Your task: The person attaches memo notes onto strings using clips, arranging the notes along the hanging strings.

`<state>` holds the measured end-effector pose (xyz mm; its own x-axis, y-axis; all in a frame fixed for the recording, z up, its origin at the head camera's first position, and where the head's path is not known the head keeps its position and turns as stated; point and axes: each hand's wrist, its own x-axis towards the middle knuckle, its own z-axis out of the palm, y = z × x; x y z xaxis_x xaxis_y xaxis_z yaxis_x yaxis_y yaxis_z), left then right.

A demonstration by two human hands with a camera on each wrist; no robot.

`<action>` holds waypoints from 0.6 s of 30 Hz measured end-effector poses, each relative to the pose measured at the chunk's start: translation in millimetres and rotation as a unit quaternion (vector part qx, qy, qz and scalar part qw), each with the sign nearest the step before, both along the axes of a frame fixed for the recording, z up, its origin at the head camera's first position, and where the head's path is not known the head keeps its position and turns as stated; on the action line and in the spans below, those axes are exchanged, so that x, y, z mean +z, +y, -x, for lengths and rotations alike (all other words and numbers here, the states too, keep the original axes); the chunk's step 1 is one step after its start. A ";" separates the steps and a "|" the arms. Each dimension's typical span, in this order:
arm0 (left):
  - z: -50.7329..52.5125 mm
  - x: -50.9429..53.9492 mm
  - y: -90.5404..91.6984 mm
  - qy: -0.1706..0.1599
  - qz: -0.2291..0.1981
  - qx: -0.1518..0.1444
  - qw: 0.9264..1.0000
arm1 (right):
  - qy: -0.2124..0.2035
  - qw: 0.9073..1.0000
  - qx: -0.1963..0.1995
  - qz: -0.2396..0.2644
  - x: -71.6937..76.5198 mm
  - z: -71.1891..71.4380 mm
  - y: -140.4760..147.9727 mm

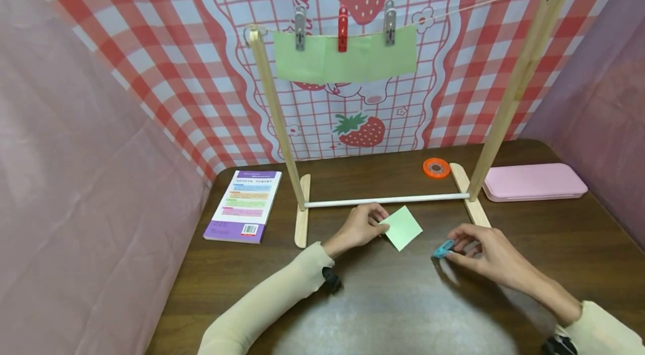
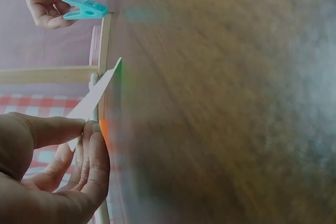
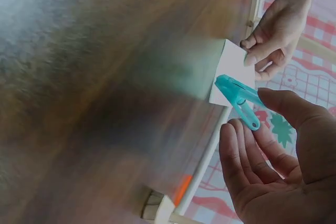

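Observation:
A square green paper note is pinched at one corner by my left hand, just above the table. In the left wrist view the note appears nearly edge-on between thumb and fingers. My right hand holds a blue clothespin between thumb and fingers, to the right of the note and apart from it. The right wrist view shows the clothespin gripped by its handle ends. Several green notes hang on a string above, under two grey clothespins and a red one.
A wooden frame with a left post, right post and white crossbar stands behind my hands. A purple-and-white book lies left. An orange ring-shaped roll and a pink case lie at the right on the wooden table.

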<state>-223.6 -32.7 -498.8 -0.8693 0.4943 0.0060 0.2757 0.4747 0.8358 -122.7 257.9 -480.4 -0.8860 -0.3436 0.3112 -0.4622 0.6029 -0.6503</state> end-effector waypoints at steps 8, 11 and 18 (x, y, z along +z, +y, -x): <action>-1.0 0.9 -2.4 -0.019 -0.051 0.003 0.999 | 0.007 1.000 0.016 -0.012 15.9 2.5 -2.6; -1.6 3.0 -3.1 -0.022 -0.065 0.008 0.998 | 0.015 1.000 0.019 -0.014 24.4 4.9 -4.5; -1.0 3.3 -2.2 -0.046 -0.121 0.025 0.991 | 0.042 0.999 0.021 -0.022 40.9 11.8 -8.1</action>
